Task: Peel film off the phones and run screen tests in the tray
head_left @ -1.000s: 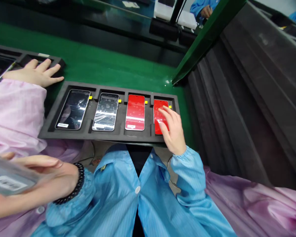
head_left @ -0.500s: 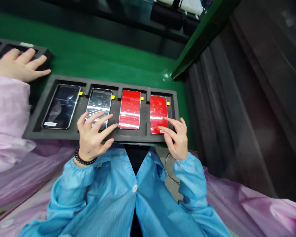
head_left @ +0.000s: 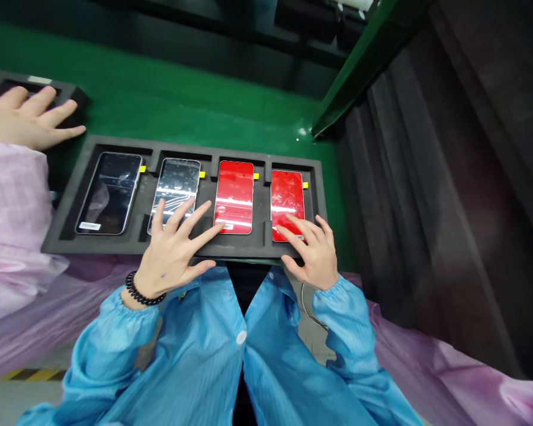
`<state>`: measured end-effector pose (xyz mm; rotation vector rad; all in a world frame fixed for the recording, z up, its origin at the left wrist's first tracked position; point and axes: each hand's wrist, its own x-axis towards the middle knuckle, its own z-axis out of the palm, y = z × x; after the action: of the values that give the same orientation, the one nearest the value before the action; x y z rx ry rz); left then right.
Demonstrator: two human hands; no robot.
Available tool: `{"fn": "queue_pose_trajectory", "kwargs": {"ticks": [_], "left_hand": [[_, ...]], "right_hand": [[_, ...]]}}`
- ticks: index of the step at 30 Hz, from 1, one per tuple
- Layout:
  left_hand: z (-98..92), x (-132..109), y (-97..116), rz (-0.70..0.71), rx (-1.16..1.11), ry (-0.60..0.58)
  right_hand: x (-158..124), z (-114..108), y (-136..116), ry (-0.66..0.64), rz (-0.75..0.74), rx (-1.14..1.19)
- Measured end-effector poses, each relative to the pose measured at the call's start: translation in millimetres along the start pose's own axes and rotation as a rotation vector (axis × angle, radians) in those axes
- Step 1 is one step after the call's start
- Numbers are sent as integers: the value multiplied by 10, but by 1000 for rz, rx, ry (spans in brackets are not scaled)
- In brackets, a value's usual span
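A dark foam tray (head_left: 244,247) lies before me with a row of smartphones in its slots, each with a small yellow tab beside it. From the left come a dark-screened phone (head_left: 109,192), a second dark phone with white glare (head_left: 177,186), a red-screened phone (head_left: 235,195) and another red phone (head_left: 287,198). Fingers spread, my left hand (head_left: 171,254) is over the lower part of the second phone, one fingertip at the lower edge of the first red phone. My right hand (head_left: 313,251) is open, its fingertips over the lower part of the rightmost phone.
A co-worker's hand (head_left: 31,121) in a pink sleeve rests over another dark tray (head_left: 73,94) at the far left. Behind the trays runs the green surface (head_left: 195,106). A green post (head_left: 355,65) and a dark curtain (head_left: 408,177) stand on the right.
My left hand has spread its fingers wider, a fingertip now reaching the first red phone. My right hand's fingers have shifted slightly left on the rightmost phone.
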<state>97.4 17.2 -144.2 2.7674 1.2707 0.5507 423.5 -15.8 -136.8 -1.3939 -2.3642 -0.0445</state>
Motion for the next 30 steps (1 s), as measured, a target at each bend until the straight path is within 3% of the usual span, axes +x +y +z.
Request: {"fn": "queue_pose_trajectory", "kwargs": {"ticks": [24, 30], "left_hand": [[31, 6, -19, 60, 27, 4], [31, 17, -9, 51, 0, 58]], "right_hand": [[-9, 12, 3, 38, -3, -20], [-2, -9, -14, 73, 11, 13]]}}
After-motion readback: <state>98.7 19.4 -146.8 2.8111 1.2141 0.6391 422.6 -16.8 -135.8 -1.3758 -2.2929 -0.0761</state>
